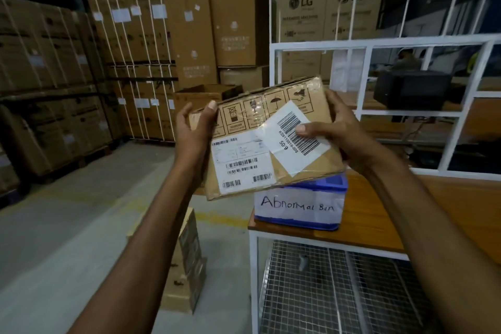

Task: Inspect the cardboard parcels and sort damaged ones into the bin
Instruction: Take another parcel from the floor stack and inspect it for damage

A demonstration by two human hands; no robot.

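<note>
I hold a small cardboard parcel (pixel 298 106) in the air at chest height, its face with handling symbols and white barcode labels turned toward me. My left hand (pixel 193 130) grips its left edge, thumb on the top corner. My right hand (pixel 339 130) grips the right edge, thumb pressing on the tilted barcode label. Directly below the parcel sits a blue bin (pixel 301 209) with a white label reading "Abnormal Bin". The parcel hides most of the bin's inside.
The bin stands on the left end of a wooden table (pixel 444 209) with a white frame and wire mesh below. A white rack (pixel 366 46) rises behind it. A cardboard box (pixel 187 260) stands on the floor at left. Tall stacked cartons (pixel 130 43) fill the background.
</note>
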